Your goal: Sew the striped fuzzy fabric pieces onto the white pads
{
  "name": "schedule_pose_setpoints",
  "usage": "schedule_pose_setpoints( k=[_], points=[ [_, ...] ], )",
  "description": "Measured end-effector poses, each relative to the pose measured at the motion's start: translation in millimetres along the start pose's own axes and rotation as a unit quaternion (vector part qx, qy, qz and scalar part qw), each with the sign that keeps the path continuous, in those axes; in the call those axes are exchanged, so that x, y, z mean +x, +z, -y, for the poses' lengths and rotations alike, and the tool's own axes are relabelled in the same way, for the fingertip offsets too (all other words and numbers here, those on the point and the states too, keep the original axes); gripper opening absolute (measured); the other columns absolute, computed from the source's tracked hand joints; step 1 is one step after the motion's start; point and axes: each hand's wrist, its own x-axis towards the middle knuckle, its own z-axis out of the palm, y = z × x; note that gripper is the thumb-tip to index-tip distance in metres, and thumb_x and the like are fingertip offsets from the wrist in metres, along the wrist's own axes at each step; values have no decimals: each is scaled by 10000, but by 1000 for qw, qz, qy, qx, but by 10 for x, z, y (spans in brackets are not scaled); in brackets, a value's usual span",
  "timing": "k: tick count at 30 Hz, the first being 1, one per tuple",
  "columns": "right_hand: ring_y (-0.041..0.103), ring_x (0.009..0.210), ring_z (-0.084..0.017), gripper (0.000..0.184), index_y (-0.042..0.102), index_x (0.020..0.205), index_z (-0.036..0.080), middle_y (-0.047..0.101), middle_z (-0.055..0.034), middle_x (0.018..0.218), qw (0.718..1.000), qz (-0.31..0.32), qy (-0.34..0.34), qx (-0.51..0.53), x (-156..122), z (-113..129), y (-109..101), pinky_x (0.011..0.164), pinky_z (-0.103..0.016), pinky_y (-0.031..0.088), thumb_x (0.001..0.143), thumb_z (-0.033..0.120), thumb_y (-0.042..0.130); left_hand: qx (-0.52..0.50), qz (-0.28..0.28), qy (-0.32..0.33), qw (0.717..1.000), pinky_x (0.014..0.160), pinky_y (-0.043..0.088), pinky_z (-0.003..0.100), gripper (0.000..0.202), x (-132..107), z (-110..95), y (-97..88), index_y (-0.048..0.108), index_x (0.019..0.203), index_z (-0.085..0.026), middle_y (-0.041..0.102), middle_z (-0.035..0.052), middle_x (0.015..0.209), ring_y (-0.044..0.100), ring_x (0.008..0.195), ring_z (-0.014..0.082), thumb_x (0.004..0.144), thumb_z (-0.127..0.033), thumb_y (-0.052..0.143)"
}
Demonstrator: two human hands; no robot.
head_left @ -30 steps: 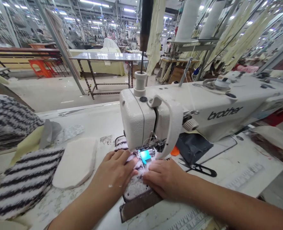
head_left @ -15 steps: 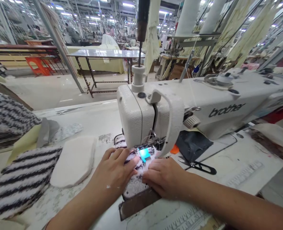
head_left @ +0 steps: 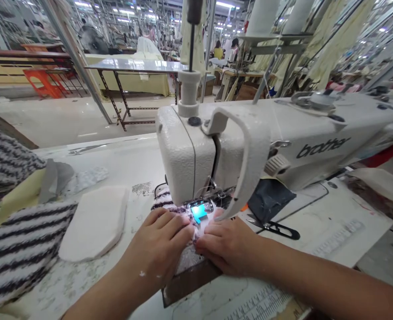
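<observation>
A piece of fluffy black-and-white striped plush fabric point(head_left: 165, 201) lies under the presser foot of a white sewing machine point(head_left: 179, 155). My left hand point(head_left: 166, 242) presses on the fabric left of the needle, fingers bent and close together on it. Just right of the needle, my right hand point(head_left: 228, 242) pinches the fabric's near edge, its fingers curled. A whitish layer shows between both hands. Bright bluish light point(head_left: 199, 212) falls by the foot. The needle tip and most of the fabric under my hands are hidden.
Left of my hands lie a white pad point(head_left: 94, 224) and a larger striped piece point(head_left: 26, 249). Black thread snips point(head_left: 279, 229) and a dark cloth scrap point(head_left: 271, 198) lie to the right. White thread cones point(head_left: 263, 18) stand behind the machine. People work far back.
The view has shifted slightly. More striped fabric shows beyond my left fingers, and less shows between my hands. My left fingers sit closer together; both hands stay on the fabric.
</observation>
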Motion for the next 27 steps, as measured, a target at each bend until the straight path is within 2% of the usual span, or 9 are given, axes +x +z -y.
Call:
schedule_pose_setpoints(
  k=[3, 7, 12, 21, 24, 27],
  points=[
    [514, 599, -133, 216, 586, 748, 156, 618, -5, 677, 1000, -2, 0, 6, -3, -4, -8, 607, -292, 290, 882, 215, 427, -1, 1, 6, 1000, 847, 315, 377, 242, -15, -6, -2, 596, 980, -239, 617, 24, 1008, 506, 886, 210, 864, -160, 400],
    [479, 556, -118, 238, 581, 711, 170, 592, 14, 624, 999, -32, -20, 21, -8, -31, -57, 593, -288, 277, 890, 220, 432, 10, 3, 4, 1000, 843, 316, 376, 233, -25, 2, 13, 604, 979, -243, 615, 26, 1004, 505, 879, 210, 866, -170, 414],
    [506, 611, -139, 255, 626, 831, 183, 613, -3, 680, 996, -87, 0, 15, -12, -62, -109, 687, -303, 329, 933, 258, 405, 1, 3, 0, 1000, 826, 321, 374, 241, -20, 6, 15, 606, 991, -251, 611, 27, 1003, 499, 866, 207, 854, -154, 434],
    [500, 642, -155, 253, 611, 793, 174, 570, -10, 666, 1000, -4, 1, -22, -4, -43, -18, 732, -325, 342, 924, 260, 413, -50, 8, -26, 998, 829, 333, 366, 232, -22, 10, -13, 609, 1004, -260, 606, 25, 1018, 506, 882, 196, 867, -174, 442],
    [514, 661, -166, 250, 601, 789, 171, 579, -18, 673, 1000, 2, 5, -14, -6, -36, -3, 764, -343, 336, 920, 250, 404, -72, -10, -41, 997, 817, 349, 339, 233, -24, 25, 23, 572, 1063, -219, 613, 28, 985, 517, 890, 181, 893, -150, 427],
    [517, 660, -166, 261, 593, 791, 168, 587, -25, 680, 1000, 1, 3, -7, -6, -30, 6, 770, -343, 336, 926, 246, 385, -52, -38, -50, 997, 792, 371, 330, 227, -23, 27, 74, 571, 1076, -192, 599, 48, 973, 505, 890, 188, 911, -163, 417]
  ],
)
